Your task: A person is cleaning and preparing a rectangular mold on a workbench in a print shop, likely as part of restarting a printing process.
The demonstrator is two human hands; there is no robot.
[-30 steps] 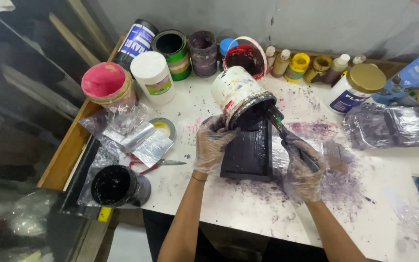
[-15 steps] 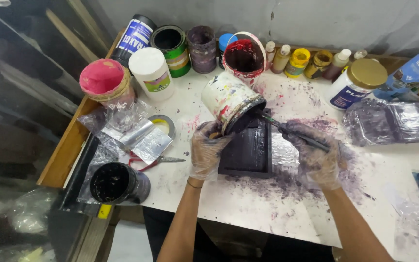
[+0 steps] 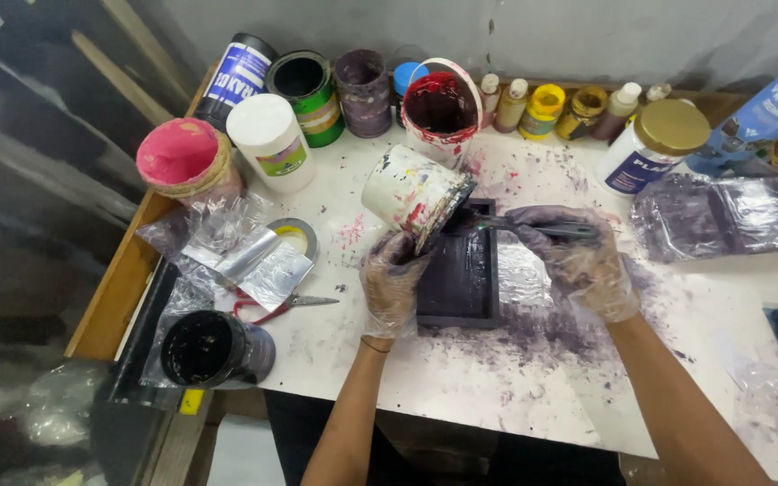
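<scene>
Paint tub (image 3: 414, 193) is tipped mouth-down over the dark tray (image 3: 459, 270) mid-tabletop (image 3: 461, 396), left hand (image 3: 392, 286) fingers wrapped on its lower side. Right hand (image 3: 578, 261) fingers are closed on a thin stick (image 3: 533, 227) at the tub mouth. Risk: slick gloves, so the tub could slip and paint could miss the tray.

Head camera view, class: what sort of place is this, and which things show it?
Probably a paint or ink workshop bench: open paint tubs along the wall, a stained table, and gloved hands tipping a splattered tub over a dark tray.
</scene>
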